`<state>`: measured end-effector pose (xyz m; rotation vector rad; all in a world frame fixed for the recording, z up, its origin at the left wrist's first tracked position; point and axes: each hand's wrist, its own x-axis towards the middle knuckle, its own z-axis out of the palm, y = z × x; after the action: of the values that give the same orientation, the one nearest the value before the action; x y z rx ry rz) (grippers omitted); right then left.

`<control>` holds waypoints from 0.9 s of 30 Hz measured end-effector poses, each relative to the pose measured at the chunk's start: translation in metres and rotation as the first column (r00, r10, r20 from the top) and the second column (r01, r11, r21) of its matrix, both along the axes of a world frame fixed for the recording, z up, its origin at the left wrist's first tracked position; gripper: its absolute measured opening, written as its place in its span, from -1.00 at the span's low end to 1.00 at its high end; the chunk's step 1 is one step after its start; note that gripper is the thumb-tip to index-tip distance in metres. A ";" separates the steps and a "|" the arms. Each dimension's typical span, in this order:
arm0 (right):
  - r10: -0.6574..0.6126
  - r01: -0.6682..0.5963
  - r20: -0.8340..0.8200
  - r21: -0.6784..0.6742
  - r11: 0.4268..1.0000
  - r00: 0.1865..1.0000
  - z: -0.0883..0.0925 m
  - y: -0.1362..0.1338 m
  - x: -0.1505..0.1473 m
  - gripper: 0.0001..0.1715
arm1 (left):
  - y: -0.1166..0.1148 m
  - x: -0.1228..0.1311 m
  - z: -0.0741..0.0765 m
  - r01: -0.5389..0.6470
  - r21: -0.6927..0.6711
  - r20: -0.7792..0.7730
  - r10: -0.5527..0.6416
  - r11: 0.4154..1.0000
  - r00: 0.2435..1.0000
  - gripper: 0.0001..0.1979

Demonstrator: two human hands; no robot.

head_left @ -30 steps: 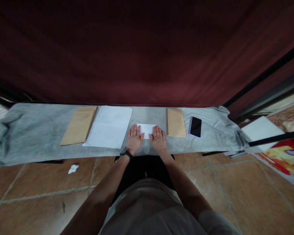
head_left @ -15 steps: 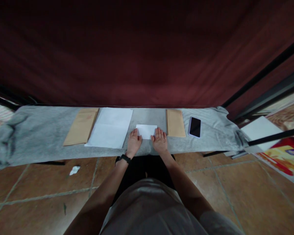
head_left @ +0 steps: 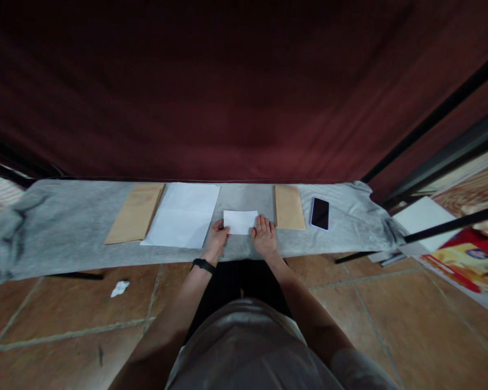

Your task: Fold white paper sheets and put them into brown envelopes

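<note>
**Grey-clothed tabletop, both hands at a small white paper**

Dark red curtain fabric (head_left: pixel 244 92) hangs behind a long tabletop (head_left: pixel 65 227) covered in a grey cloth, which stands on a floor of reddish-brown tiles (head_left: pixel 57 336). The small white rectangular piece of paper (head_left: pixel 240 222) lies flat on the cloth near the tabletop's front edge, right in front of the person.

The left hand (head_left: pixel 217 236), with a black wristband (head_left: pixel 204 265) behind it, sits at the paper's near left corner with its fingers bent. They touch the edge, but whether they pinch it cannot be told. The right hand (head_left: pixel 264 238) lies open and flat on the cloth, fingers stretched out together, their tips at the paper's near right corner; it holds nothing.

Just left of the paper lies a large white sheet (head_left: pixel 183 214), and beside that a long brown paper envelope (head_left: pixel 136 212). To the right of the paper lies a shorter brown envelope (head_left: pixel 288 207), then a dark-screened smartphone (head_left: pixel 320 213). A crumpled white scrap (head_left: pixel 119 288) lies on the tiles below the tabletop.
</note>
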<state>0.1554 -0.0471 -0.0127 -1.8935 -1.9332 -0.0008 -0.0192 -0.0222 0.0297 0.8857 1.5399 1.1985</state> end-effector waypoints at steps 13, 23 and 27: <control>0.124 -0.151 -0.339 -0.054 0.987 0.932 0.048 -0.014 -0.022 -0.50 | -0.010 0.019 0.048 0.191 0.142 0.072 -0.202 0.971 0.977 -0.60; -0.198 -0.100 -0.975 -0.187 0.977 -0.105 0.053 0.002 -0.025 -0.71 | -0.021 0.024 0.020 0.128 -0.056 0.139 -0.120 0.990 0.983 -0.43; -0.306 -0.156 -0.948 -0.291 0.944 -0.084 0.047 -0.004 -0.021 -0.75 | -0.018 0.024 0.006 0.142 -0.031 0.130 -0.137 0.989 0.982 -0.40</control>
<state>0.1341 -0.0511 0.0340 -1.2410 -0.6199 1.4194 0.0045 -0.0407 0.0357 0.8592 1.3725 1.0981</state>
